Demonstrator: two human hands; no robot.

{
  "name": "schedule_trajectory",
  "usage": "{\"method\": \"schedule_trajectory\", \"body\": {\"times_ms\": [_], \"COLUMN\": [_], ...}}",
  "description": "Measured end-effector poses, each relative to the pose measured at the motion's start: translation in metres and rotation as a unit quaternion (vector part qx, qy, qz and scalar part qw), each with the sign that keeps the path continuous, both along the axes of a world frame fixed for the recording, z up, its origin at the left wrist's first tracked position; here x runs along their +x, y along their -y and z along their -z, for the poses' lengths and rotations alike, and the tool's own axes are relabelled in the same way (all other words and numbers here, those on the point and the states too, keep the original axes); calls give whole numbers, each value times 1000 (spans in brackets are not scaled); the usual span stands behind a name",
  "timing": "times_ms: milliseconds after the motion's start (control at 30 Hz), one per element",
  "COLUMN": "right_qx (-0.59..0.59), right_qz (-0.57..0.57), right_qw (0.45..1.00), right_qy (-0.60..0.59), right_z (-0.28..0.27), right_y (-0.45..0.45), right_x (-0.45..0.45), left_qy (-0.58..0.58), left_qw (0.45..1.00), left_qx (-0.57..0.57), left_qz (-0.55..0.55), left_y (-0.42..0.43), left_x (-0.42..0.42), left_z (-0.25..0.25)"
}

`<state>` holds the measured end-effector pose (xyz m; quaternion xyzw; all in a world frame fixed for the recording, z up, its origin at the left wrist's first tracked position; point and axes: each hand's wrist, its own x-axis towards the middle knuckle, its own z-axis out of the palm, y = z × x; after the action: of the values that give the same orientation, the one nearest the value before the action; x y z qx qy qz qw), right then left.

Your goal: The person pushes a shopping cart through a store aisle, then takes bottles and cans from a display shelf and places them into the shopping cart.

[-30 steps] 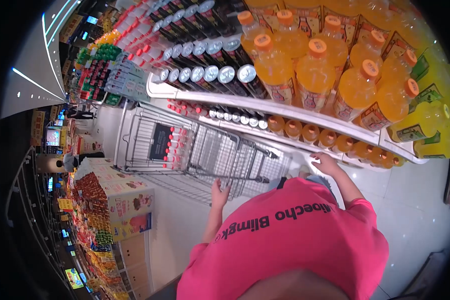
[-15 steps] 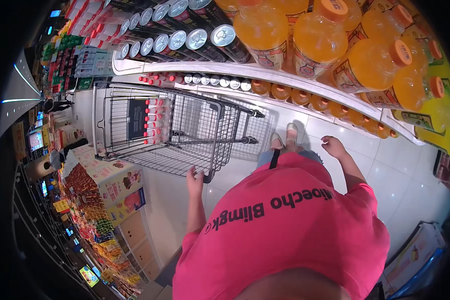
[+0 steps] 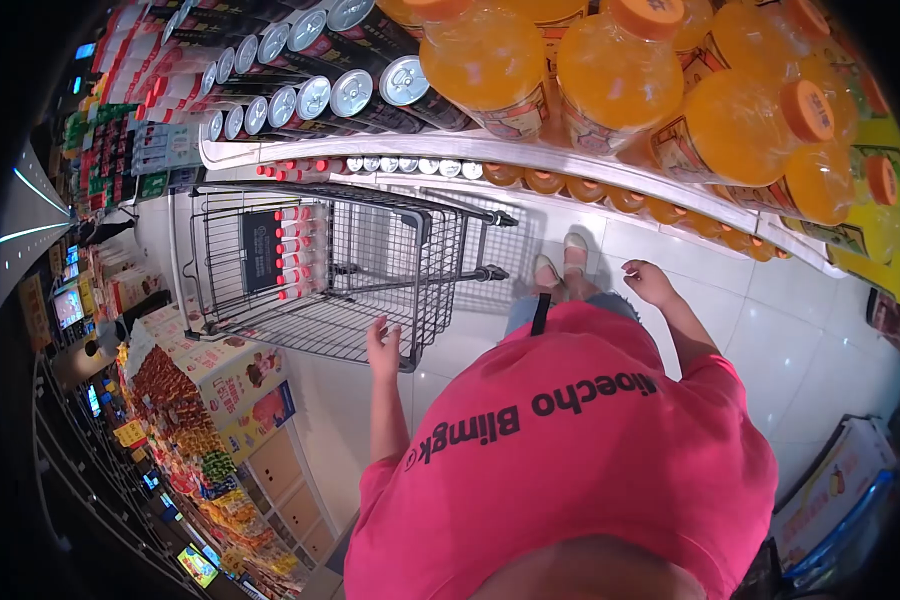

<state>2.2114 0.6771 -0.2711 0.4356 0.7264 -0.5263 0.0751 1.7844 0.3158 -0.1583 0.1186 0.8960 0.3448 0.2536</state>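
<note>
My left hand (image 3: 383,347) hangs beside the lower right corner of a metal shopping cart (image 3: 407,358), its fingers apart and nothing in it. Whether a fingertip touches the cart cannot be made out. Inside the cart, near its far end, stand several clear bottles with red caps (image 3: 295,252). My right hand (image 3: 650,283) is held out over the floor with loosely bent fingers and no object in it. Nearest to it is the drink shelf (image 3: 590,164), some way off, with large orange drink bottles (image 3: 620,75) on top.
Dark drink cans (image 3: 352,95) line the shelf to the left of the orange bottles, and yellow-green bottles (image 3: 865,235) stand at its right end. To the left is a snack display (image 3: 185,400) with stacked cartons (image 3: 240,385). A printed box (image 3: 835,490) lies at the lower right.
The shelf's top drinks look a little larger and sit further left in view. The cart has shifted slightly left and down. Both hands stay empty, in nearly the same pose.
</note>
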Motion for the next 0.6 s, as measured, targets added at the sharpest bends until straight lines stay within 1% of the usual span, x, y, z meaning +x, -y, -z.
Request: {"method": "schedule_trajectory", "body": {"times_ms": [100, 200, 300, 400, 433, 467, 533, 600], "right_qx": [1, -13, -25, 17, -6, -14, 21, -23], "right_qz": [4, 10, 19, 10, 16, -5, -46, -56], "right_qw": [1000, 1000, 999, 1000, 1000, 1000, 998, 997], "right_qy": [6, -1, 13, 5, -18, -23, -42, -49], "right_z": [1, 1, -10, -10, -11, -16, -10, -54], "right_y": [4, 11, 12, 13, 13, 10, 6, -6], "right_x": [-3, 4, 4, -8, -17, -27, -43, -58], "left_qy": [23, 34, 45, 58, 74, 87, 66, 42], "left_qw": [1000, 999, 999, 997, 996, 995, 998, 998], "left_qx": [-2, 35, 16, 37, 38, 55, 25, 51], "left_qz": [-12, 8, 21, 26, 19, 7, 6, -11], "left_y": [-1, -27, -35, -34, -31, -31, -27, -31], "left_x": [-3, 6, 5, 13, 10, 10, 6, 8], "left_z": [19, 6, 6, -2, -2, -7, -10, -16]}}
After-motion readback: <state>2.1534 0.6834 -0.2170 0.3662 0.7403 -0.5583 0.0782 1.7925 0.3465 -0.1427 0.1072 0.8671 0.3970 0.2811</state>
